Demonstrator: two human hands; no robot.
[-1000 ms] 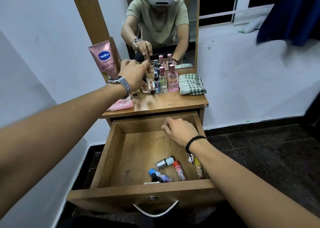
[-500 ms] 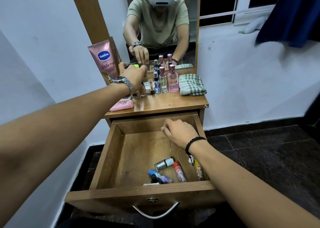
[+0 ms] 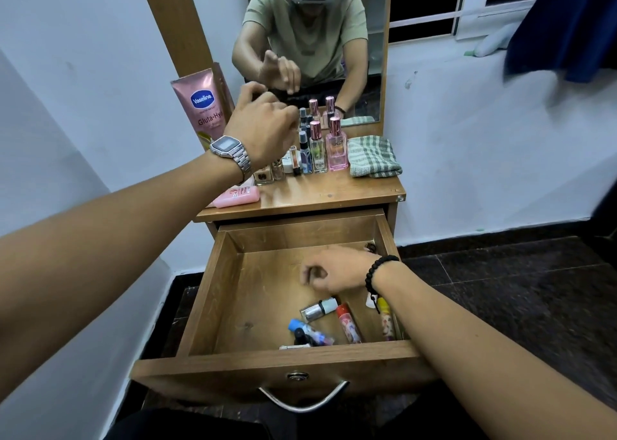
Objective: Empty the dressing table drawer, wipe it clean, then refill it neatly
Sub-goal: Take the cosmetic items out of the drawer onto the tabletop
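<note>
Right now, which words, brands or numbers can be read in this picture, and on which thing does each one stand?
"Vaseline": blue oval logo on the pink lotion tube leaning at the mirror.
"Gluta-Hya": lower on the same tube; the end is cut off by the left hand.
Small line under the logo: too small to read.
Pink flat pack: print blurred.
Wristwatch display: unreadable.
Bottle labels on the tabletop and in the drawer: too small.
</note>
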